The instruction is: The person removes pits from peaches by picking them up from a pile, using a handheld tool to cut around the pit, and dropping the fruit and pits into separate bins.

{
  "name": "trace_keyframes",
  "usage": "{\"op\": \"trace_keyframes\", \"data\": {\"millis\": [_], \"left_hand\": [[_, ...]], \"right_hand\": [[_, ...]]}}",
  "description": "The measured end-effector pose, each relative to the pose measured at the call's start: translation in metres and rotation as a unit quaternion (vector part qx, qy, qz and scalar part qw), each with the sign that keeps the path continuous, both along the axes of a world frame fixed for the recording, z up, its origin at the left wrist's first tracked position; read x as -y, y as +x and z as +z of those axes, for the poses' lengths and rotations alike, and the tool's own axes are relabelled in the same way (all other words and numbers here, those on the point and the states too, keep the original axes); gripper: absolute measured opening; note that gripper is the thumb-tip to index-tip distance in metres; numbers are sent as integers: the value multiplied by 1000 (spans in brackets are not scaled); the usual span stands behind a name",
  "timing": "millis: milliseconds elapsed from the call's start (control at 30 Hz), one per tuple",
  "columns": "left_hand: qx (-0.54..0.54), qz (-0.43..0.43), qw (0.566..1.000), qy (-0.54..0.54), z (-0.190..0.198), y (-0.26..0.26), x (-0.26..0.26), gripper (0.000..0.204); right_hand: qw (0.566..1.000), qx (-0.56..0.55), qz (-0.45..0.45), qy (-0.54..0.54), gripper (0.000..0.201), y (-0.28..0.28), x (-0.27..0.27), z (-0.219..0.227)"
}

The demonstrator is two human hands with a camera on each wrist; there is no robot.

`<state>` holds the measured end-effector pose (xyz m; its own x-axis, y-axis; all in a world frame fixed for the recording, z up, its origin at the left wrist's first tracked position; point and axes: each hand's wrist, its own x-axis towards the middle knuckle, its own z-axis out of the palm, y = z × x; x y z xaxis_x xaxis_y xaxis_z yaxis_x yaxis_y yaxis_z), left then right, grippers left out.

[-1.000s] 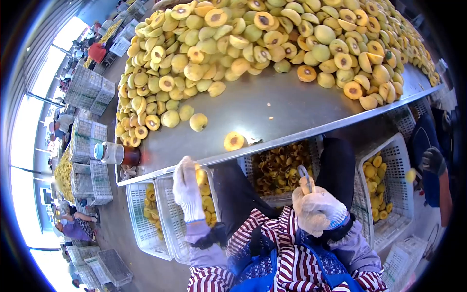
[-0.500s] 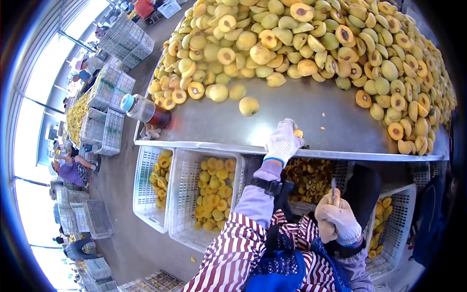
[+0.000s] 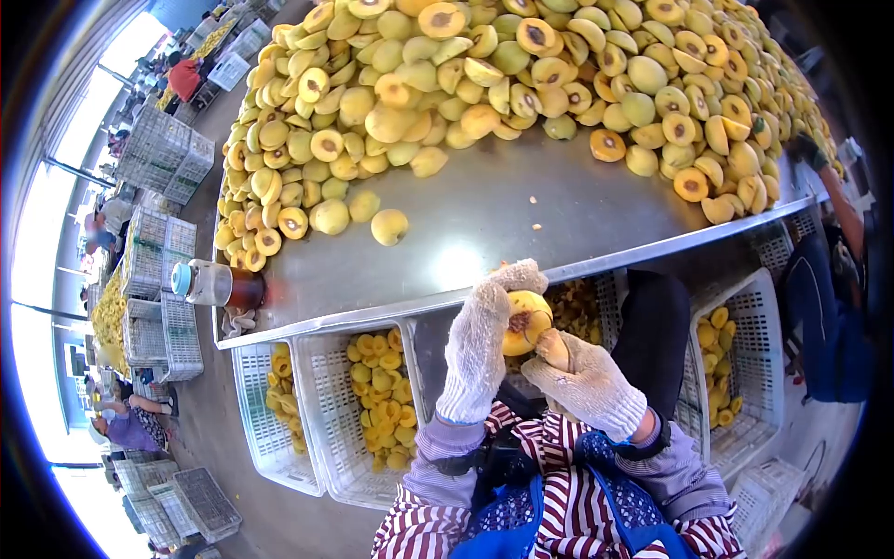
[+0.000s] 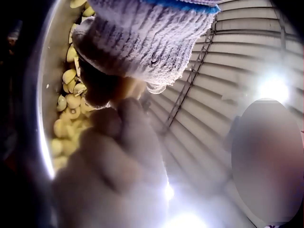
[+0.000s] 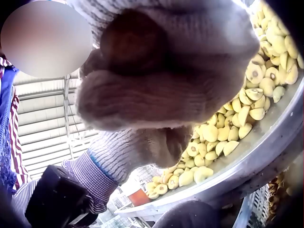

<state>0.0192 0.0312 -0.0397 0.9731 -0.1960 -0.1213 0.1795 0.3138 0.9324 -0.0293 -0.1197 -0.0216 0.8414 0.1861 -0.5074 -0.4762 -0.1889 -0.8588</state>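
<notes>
A gloved left hand (image 3: pixel 478 349) holds up a yellow fruit half (image 3: pixel 528 312), its brown-centred cut face turned toward the right hand. Curled close against that face are the fingers of the gloved right hand (image 3: pixel 596 384); the metal tool seen in them earlier is mostly hidden now. In the left wrist view, the left glove (image 4: pixel 137 45) is above and the blurred right hand (image 4: pixel 114 166) meets it from below. The right wrist view has the right glove (image 5: pixel 156 90) close up, around a dark round end (image 5: pixel 135 40), with the left glove (image 5: pixel 128 152) behind.
Halved fruit (image 3: pixel 419 93) is heaped across the metal table (image 3: pixel 466 200). A jar of dark liquid (image 3: pixel 219 285) stands at its left corner. Below the front edge are white crates (image 3: pixel 326 419) of fruit and another crate (image 3: pixel 745 410) at right. Another person's arm (image 3: pixel 843 210) is at far right.
The left hand has come back from the table edge with the fruit half picked up there, raising it over the lap. The right hand has moved left and up to meet it.
</notes>
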Motion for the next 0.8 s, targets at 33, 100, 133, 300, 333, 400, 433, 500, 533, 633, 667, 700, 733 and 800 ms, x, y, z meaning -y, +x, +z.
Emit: {"op": "trace_keyframes", "data": {"millis": [33, 100, 133, 300, 333, 400, 433, 500, 533, 633, 667, 700, 733, 800], "left_hand": [[-9, 5, 1000, -3, 3, -5, 4, 55], [-20, 20, 1000, -6, 11, -11, 12, 53], [-13, 19, 1000, -2, 15, -13, 15, 52], [26, 36, 999, -1, 24, -18, 28, 49], [23, 43, 999, -15, 28, -19, 31, 49], [16, 60, 997, -41, 37, -20, 38, 49], [19, 26, 999, -18, 37, -17, 35, 49], [25, -44, 998, 26, 37, -12, 26, 48], [40, -35, 997, 54, 38, -11, 29, 52], [96, -34, 984, 148, 42, -10, 32, 57], [95, -54, 984, 142, 43, -10, 30, 55], [94, -73, 983, 136, 43, -10, 28, 54], [93, -94, 983, 130, 42, -10, 26, 53], [239, -88, 956, 144, 39, -5, 25, 42]], "right_hand": [[1000, -1, -6, -14, 37, -1, 0, 4], [999, 6, 2, -38, 36, -3, 1, 9], [999, 10, 7, -49, 35, -4, 1, 12], [997, 24, 28, -67, 38, -8, 6, 14], [998, 20, 29, -60, 38, -9, 7, 13], [999, -9, 28, -12, 38, -11, 9, 13], [999, -24, 27, 12, 38, -12, 10, 14], [994, -69, 55, 63, 36, -10, 15, 23], [989, -95, 64, 93, 35, -10, 18, 22], [961, -196, 95, 173, 32, -10, 30, 20], [955, -180, 119, 205, 31, -11, 35, 16], [946, -165, 142, 239, 30, -11, 40, 12], [935, -172, 139, 276, 30, -13, 42, 10], [905, -193, 140, 352, 30, -18, 45, 2]]}}
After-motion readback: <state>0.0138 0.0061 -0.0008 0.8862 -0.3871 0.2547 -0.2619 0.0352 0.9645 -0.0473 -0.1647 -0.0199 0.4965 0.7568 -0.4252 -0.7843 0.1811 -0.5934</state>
